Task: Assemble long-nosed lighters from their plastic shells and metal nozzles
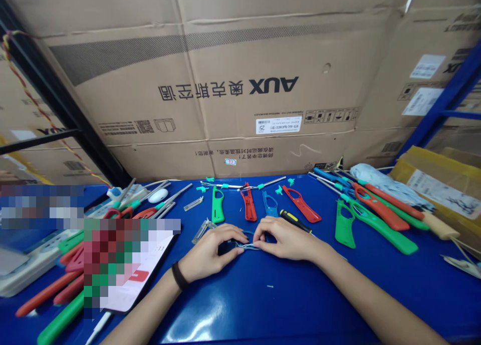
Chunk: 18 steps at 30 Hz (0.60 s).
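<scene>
Head view: we've got a thin blue piece (248,246) between our two hands, over the blue table (240,315). Our right hand (283,237) pinches its right end between thumb and finger. Our left hand (212,249) curls round the other end, but we can't tell if it's gripping. Just behind the right hand lie a screwdriver (295,221) and a red plastic handle (305,207).

My one view comes from the person's head, above the near edge of the blue tabletop (300,305), facing forward and down. I look from close by at the left hand (210,252) and right hand (283,238), just below centre; beyond the tabletop's far edge, I face the upright cardboard (225,49) nearly head-on.
</scene>
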### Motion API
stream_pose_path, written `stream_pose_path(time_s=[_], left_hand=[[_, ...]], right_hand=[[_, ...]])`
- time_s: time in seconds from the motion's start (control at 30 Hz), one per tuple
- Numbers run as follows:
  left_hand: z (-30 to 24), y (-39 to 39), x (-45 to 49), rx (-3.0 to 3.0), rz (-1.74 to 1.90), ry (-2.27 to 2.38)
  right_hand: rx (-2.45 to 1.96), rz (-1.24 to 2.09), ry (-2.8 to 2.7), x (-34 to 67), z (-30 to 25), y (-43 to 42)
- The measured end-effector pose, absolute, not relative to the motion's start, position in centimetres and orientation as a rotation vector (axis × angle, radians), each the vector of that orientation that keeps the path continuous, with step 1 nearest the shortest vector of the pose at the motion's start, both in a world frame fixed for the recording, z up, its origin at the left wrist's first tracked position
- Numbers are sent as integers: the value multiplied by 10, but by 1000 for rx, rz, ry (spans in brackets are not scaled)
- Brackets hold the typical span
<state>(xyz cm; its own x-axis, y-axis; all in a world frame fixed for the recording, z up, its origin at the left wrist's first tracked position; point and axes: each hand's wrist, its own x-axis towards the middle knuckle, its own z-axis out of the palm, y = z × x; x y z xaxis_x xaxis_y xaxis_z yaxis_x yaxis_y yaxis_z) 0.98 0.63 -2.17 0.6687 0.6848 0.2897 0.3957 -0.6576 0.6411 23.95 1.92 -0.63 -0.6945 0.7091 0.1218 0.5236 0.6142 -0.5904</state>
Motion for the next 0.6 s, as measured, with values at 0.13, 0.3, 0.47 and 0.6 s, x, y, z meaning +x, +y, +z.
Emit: stream_pose_path(time_s=[0.13,0.3,0.47,0.6], left_hand=[[-21,6,10,2338,713,817],[-23,7,9,2365,696,821],[-24,6,9,2399,688,820],[-23,6,9,2437,682,814]], right_hand=[[-980,743,-2528,239,-5,18],[-963,674,-2554,239,-8,18],[-969,672,-2548,238,-9,19],[-942,610,-2584,238,-4,17]])
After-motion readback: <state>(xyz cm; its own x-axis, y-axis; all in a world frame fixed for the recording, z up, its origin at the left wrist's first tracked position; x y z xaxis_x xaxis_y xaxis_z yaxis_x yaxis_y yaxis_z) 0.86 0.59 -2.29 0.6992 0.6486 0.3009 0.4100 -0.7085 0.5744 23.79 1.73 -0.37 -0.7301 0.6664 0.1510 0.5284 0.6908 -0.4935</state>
